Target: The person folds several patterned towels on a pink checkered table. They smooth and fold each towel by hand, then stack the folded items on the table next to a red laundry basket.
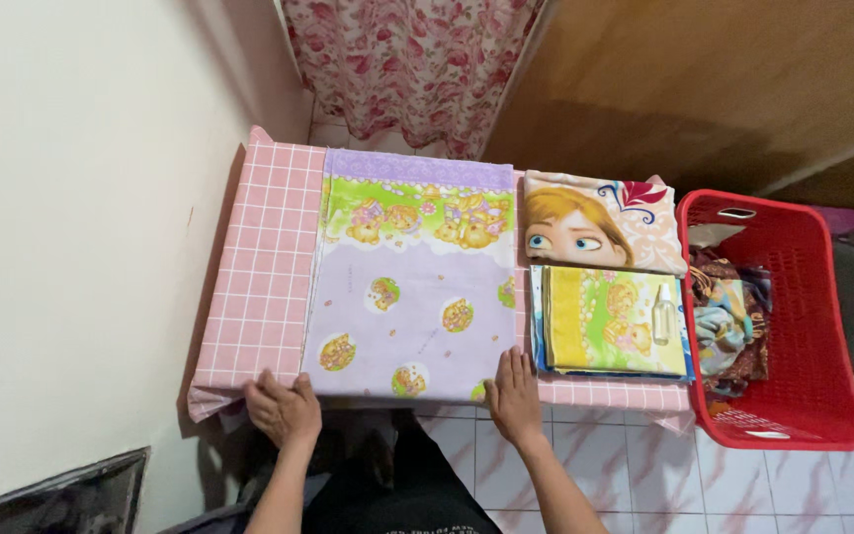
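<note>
A lilac pillowcase [412, 297] printed with cartoon bears lies flat on a table covered in pink checked cloth [269, 257]. My left hand [284, 407] rests at the cloth's near left corner, fingers curled over the table's front edge. My right hand [514, 396] lies flat with fingers apart on the near right corner of the pillowcase. Neither hand holds anything lifted.
To the right lie a folded yellow-green cloth stack [605, 321] with a small clear spray bottle [663, 314] on it, and a folded cartoon-face cloth [595, 232] behind. A red laundry basket [803, 326] with clothes stands at right. A wall is at left, a floral curtain [407, 69] behind.
</note>
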